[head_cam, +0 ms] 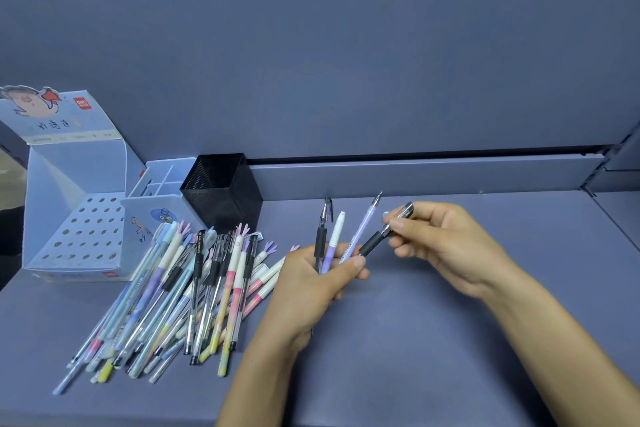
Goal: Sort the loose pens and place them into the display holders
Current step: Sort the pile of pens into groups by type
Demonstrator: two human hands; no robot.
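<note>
Dozens of loose pens here, nothing sorted yet by the look of it.

- Desk (450,340): grey-blue, carries everything.
- Box (79,204): perforated display stand, well left of the cup (221,191). The holes I can see hold nothing.
- Pile (180,288): mixed pens sprawled in front of the cup and to its left.
- Cup: black mesh, up against the back ledge.
- Tray (152,215): divided blue holder, hard against the cup's left side.
- Left hand (311,281): front-right of the cup, fingers curled round the lower ends of three fanned pens (332,239), which point away from the person.
- Right hand (446,246): further right of the cup, thumb and fingertips pinching the upper end of a black pen (377,239). Its lower end sits at the left thumb. Can't tell if the left hand grips it too.

Handling, my call:
- The pens are light and stiff, with slick barrels, and will roll on the desk.
- Caps may pull off and tips are delicate.
- Hold at the rubber grip or mid-barrel.
- Feed the holes one pen at a time.
</note>
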